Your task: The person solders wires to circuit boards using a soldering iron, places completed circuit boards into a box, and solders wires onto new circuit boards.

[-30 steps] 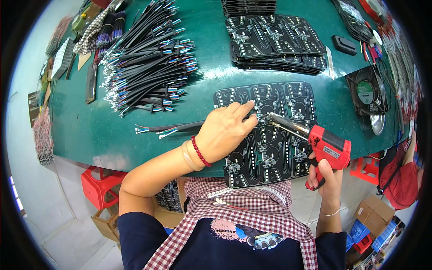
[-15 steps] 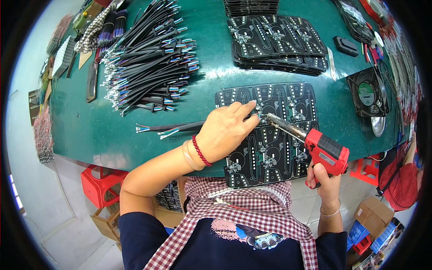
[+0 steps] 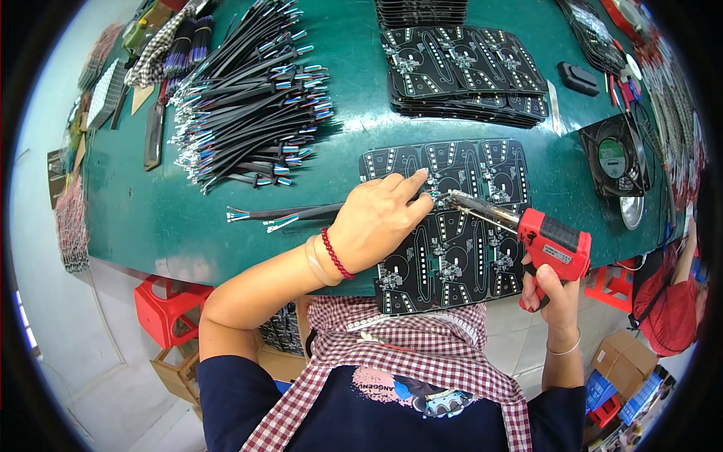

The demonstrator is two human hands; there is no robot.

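My left hand (image 3: 376,218) is closed over a black sleeved cable (image 3: 320,212), fingertips pinching its far end against a panel of black circuit boards (image 3: 471,239). Coloured wire ends of cable stick out to the left of that hand, over the green table. In my right hand (image 3: 553,295) is a red soldering gun (image 3: 556,242), fingers wrapped round its grip. Its metal tip points left and lies at the board, close beside my left fingertips. The exact joint under the fingers is too small to make out.
A large heap of black cables (image 3: 256,98) lies at the far left. Stacked circuit board panels (image 3: 467,64) stand beyond the work. To the right are a black fan (image 3: 619,157), a small black case (image 3: 578,77) and a metal dish (image 3: 633,212). The green table (image 3: 181,233) curves near me.
The soldering gun's body and my right hand have shifted slightly to the right, and the tip stays near the same spot on the board. My left hand has hardly moved.
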